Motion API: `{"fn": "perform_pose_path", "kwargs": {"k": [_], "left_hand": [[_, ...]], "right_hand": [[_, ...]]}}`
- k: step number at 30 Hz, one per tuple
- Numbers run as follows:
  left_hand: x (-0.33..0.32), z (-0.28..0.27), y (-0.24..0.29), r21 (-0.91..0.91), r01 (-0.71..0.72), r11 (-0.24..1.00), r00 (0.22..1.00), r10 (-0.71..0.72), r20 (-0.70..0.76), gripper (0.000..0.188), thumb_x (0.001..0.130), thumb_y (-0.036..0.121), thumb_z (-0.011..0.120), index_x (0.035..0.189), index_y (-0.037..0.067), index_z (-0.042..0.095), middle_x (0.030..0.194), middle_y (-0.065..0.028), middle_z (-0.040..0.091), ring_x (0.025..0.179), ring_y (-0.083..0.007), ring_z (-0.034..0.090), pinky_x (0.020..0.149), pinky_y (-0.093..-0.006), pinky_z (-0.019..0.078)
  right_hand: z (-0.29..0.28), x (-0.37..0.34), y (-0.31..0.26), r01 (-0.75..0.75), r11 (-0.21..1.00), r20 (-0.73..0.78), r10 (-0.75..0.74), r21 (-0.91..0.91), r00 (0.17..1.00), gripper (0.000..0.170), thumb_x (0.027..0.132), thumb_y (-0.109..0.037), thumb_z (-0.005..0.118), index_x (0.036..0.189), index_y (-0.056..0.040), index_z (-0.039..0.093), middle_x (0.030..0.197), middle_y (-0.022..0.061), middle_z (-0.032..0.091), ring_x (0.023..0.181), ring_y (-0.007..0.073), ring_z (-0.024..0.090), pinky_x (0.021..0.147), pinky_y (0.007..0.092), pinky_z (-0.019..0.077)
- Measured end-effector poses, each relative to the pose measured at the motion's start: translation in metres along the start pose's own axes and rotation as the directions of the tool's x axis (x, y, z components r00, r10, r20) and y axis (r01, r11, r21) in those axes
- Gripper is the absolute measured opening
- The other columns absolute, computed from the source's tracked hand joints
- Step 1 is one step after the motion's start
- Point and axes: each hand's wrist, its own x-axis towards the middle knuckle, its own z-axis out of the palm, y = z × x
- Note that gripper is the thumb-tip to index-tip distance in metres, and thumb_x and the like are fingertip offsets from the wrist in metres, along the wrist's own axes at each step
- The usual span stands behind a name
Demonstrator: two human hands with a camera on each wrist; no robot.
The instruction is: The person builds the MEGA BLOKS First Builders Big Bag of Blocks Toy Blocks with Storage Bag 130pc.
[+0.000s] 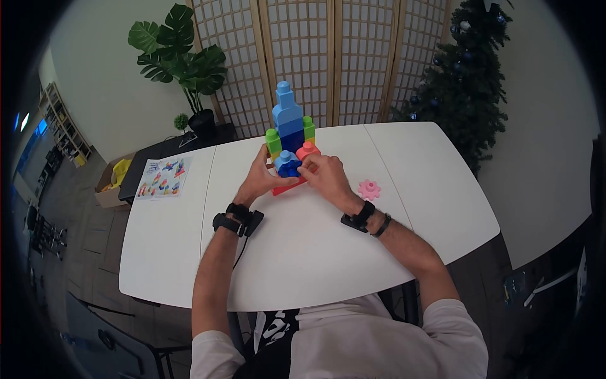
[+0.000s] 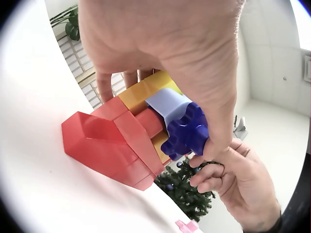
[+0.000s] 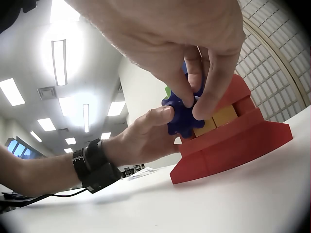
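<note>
A building-block model [image 1: 288, 116] stands on the white table, with light blue blocks stacked at its top and green ones at its sides. Its red base [image 3: 233, 145] has sloped ends and rests on the tabletop. On the front, a dark blue gear [image 2: 187, 133] sits against a light blue block [image 2: 167, 103]. My left hand [image 1: 259, 180] grips the model from the left, fingers behind it and thumb at the gear. From the right, my right hand [image 1: 328, 178] pinches the gear's middle between thumb and fingers.
A pink gear [image 1: 369, 189] lies on the table [image 1: 303, 265] to the right of the hands. At the left is a printed sheet [image 1: 162, 180] with coloured model pictures. Behind the table stand a folding screen [image 1: 360, 63], a potted plant [image 1: 202, 123] and a decorated tree [image 1: 470, 82].
</note>
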Motion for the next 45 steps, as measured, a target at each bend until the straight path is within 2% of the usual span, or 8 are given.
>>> {"fn": "perform_pose_path", "kwargs": {"k": [9,11,15,20,22,27,41,45], "left_hand": [[-0.004,0.014,0.005,-0.001,-0.087,0.996,0.985,0.086,-0.152,0.090,0.070,0.024,0.100,0.139,0.002,0.047,0.134,-0.0164,0.064,0.127,-0.0268,0.065,0.113,-0.0427,0.0534],[-0.004,0.012,0.003,-0.007,-0.061,0.998,0.990,0.059,-0.128,0.095,0.072,0.023,0.098,0.149,0.006,0.044,0.138,-0.0137,0.063,0.131,-0.0266,0.064,0.121,-0.0482,0.0459],[-0.005,0.013,0.004,0.052,-0.080,0.995,0.986,0.087,-0.143,0.094,0.072,0.022,0.097,0.148,0.005,0.045,0.137,-0.0137,0.064,0.130,-0.0271,0.064,0.121,-0.0479,0.0460],[-0.005,0.011,0.007,0.115,-0.092,0.989,0.977,0.112,-0.183,0.084,0.073,0.022,0.097,0.137,0.001,0.047,0.127,-0.0165,0.067,0.123,-0.0280,0.068,0.116,-0.0482,0.0514],[-0.007,0.010,0.012,0.103,-0.057,0.993,0.983,0.074,-0.171,0.085,0.073,0.023,0.097,0.138,0.002,0.047,0.128,-0.0165,0.067,0.124,-0.0284,0.067,0.119,-0.0500,0.0493],[-0.006,0.006,0.004,0.075,-0.022,0.997,0.990,0.032,-0.139,0.099,0.072,0.025,0.097,0.153,0.006,0.043,0.142,-0.0142,0.063,0.137,-0.0294,0.060,0.121,-0.0512,0.0446],[-0.010,0.008,0.010,0.055,0.005,0.998,0.994,0.001,-0.112,0.113,0.068,0.030,0.105,0.156,0.009,0.038,0.146,-0.0155,0.060,0.142,-0.0308,0.057,0.123,-0.0537,0.0433],[-0.008,0.008,0.007,0.019,-0.035,0.999,0.997,0.036,-0.072,0.123,0.066,0.023,0.106,0.163,0.011,0.032,0.154,-0.0139,0.055,0.143,-0.0299,0.056,0.123,-0.0532,0.0423]], "right_hand": [[0.004,0.002,0.008,-0.143,0.972,0.131,0.120,0.188,0.984,0.020,0.100,-0.014,0.071,0.103,0.0041,0.079,0.092,0.0181,0.081,0.085,0.0301,0.081,0.081,0.0392,0.0628],[0.003,0.001,0.008,-0.096,0.983,0.122,0.077,0.157,0.990,0.022,0.103,-0.013,0.070,0.110,0.0067,0.078,0.089,0.0146,0.081,0.081,0.0197,0.079,0.078,0.0341,0.0626],[-0.029,0.008,0.001,-0.152,0.974,0.173,0.123,0.167,0.977,0.022,0.103,-0.013,0.070,0.114,0.0047,0.078,0.091,0.0136,0.081,0.080,0.0193,0.079,0.076,0.0333,0.0619],[-0.108,0.002,0.037,0.010,0.956,0.260,0.069,-0.293,0.963,0.024,0.095,-0.016,0.078,0.114,-0.0017,0.077,0.094,0.0141,0.080,0.080,0.0283,0.078,0.076,0.0375,0.0615],[-0.137,-0.012,0.040,-0.089,0.903,0.355,0.254,-0.421,0.900,0.030,0.086,-0.017,0.080,0.112,-0.0018,0.076,0.092,0.0169,0.078,0.088,0.0332,0.077,0.082,0.0436,0.0607],[-0.147,-0.044,0.073,-0.098,0.877,0.405,0.313,-0.470,0.859,0.035,0.078,-0.014,0.082,0.110,-0.0014,0.076,0.090,0.0156,0.077,0.086,0.0342,0.076,0.081,0.0432,0.0607],[-0.083,-0.013,0.033,-0.132,0.988,0.087,0.125,0.075,0.988,0.019,0.090,-0.012,0.083,0.099,0.0025,0.075,0.085,0.0115,0.080,0.082,0.0200,0.080,0.077,0.0313,0.0633],[-0.051,-0.002,0.027,-0.117,0.992,0.065,0.113,0.054,0.991,0.019,0.091,-0.012,0.084,0.099,0.0028,0.075,0.087,0.0128,0.081,0.083,0.0204,0.081,0.080,0.0313,0.0640]]}}
